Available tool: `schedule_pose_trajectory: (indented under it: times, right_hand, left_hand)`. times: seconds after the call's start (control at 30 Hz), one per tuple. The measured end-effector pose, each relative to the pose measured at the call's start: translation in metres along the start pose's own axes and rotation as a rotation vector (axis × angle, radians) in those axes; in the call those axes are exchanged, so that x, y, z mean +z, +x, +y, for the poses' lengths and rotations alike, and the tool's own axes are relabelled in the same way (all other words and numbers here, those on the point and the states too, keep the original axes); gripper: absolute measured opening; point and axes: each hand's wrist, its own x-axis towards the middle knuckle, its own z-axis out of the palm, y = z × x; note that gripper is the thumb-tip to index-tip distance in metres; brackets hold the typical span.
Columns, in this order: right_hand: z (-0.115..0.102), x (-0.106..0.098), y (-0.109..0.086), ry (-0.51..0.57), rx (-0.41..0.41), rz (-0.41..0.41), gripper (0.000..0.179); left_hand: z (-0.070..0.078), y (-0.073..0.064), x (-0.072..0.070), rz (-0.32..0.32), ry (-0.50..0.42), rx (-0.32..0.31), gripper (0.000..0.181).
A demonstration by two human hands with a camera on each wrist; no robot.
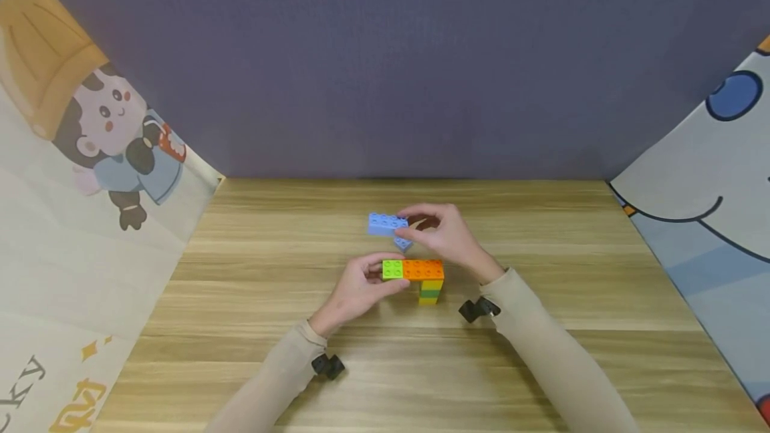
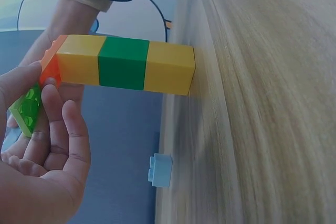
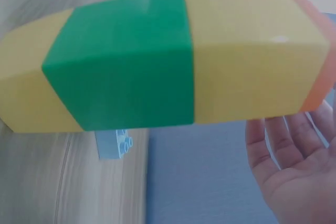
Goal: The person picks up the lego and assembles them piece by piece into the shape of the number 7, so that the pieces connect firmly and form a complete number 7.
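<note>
My left hand (image 1: 355, 286) pinches a lime green brick (image 1: 392, 269) between thumb and fingers, with the fingertips also near an orange brick (image 1: 424, 270). The lime brick lies end to end with the orange one; I cannot tell whether they are joined. Under the orange brick's right end stands an upright stack of yellow and green bricks (image 2: 123, 62). Farther back, my right hand (image 1: 445, 236) pinches the right end of a long blue brick (image 1: 383, 224) between thumb and index finger. Below that thumb shows a small blue brick (image 1: 403, 244), lying on the table in the left wrist view.
The wooden table (image 1: 265, 239) meets a dark blue-grey wall panel (image 1: 385, 72) at the back. Printed cartoon panels stand at the left (image 1: 120, 132) and right (image 1: 680, 186). A black device (image 1: 328, 366) sits on the left wrist, another (image 1: 479, 309) on the right.
</note>
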Motion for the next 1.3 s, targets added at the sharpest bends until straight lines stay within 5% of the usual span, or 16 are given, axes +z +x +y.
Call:
schedule_pose_trajectory:
  times: [0.8, 1.3]
  right_hand:
    - [-0.013, 0.003, -0.042, 0.053, -0.086, 0.007, 0.027]
    - [-0.007, 0.005, -0.061, -0.05, -0.101, 0.043, 0.028]
  left_hand:
    - [-0.001, -0.001, -0.001, -0.009, 0.006, 0.004, 0.048]
    - [-0.001, -0.001, 0.0, 0.009, 0.011, 0.032, 0.042]
